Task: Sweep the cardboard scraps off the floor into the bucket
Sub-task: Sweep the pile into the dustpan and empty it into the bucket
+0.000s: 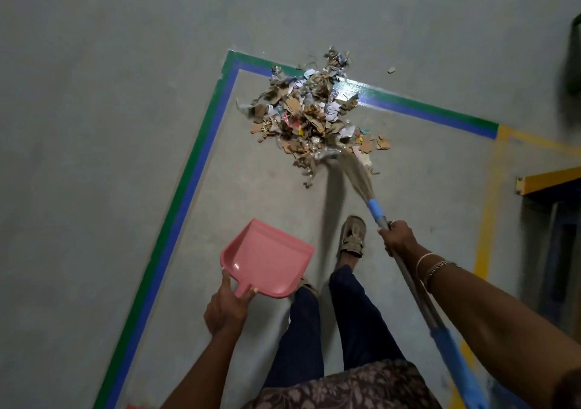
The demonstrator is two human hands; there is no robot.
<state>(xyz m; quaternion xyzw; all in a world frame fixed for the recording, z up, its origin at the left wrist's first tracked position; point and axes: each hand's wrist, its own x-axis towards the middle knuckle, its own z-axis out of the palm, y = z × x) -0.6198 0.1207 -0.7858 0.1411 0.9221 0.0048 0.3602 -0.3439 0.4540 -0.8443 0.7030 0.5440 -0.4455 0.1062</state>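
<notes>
Right hand [398, 239] grips broom [361, 172] at scraps [309, 116]; left hand [227, 306] holds dustpan [267, 259].

- No text, label, brand or number can be read anywhere.
- Any print on the cardboard scraps [309, 116] is too small and blurred to make out.
- The floor stripes [191, 172] are plain colour and bear no writing.

Both arms reach forward, left hand [227, 309] and right hand [400, 238] gripping.

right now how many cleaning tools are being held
2: a pink dustpan gripped by its handle in the left hand, and a broom held by the right hand, its bristles at the scrap pile. No others visible.
</notes>
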